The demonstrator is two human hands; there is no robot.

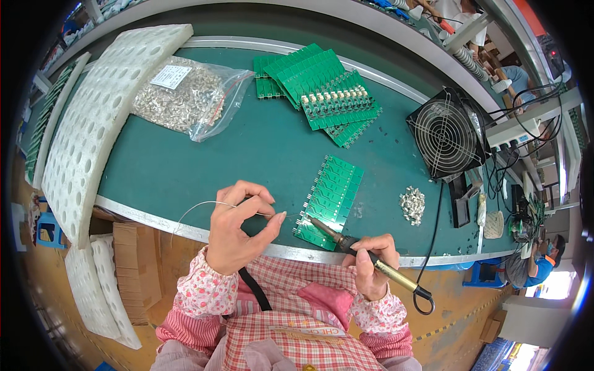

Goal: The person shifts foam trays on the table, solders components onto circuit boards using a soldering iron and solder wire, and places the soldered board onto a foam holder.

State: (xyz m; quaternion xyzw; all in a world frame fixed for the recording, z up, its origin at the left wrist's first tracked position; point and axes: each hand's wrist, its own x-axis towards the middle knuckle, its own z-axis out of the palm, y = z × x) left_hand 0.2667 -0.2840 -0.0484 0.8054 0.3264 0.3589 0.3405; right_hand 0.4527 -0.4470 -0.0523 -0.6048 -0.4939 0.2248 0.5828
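Note:
My left hand (238, 226) pinches a thin strand of solder wire (197, 206), whose free end reaches toward the board. In my right hand (375, 263) is a soldering iron (388, 271) with a brass-coloured handle, held like a pen. Its tip meets the left edge of a green circuit board panel (331, 198), close to where the wire ends. That panel lies flat near the table's front edge, with small metal pins along its left side. Whether the wire touches the tip is too small to tell.
Beyond the panel lies a stack of green boards (322, 86). A bag of small metal parts (179, 99) rests beside a white perforated foam sheet (99, 130). At right are a loose pile of metal parts (413, 205), a black fan (447, 137) and the iron's cord (435, 232).

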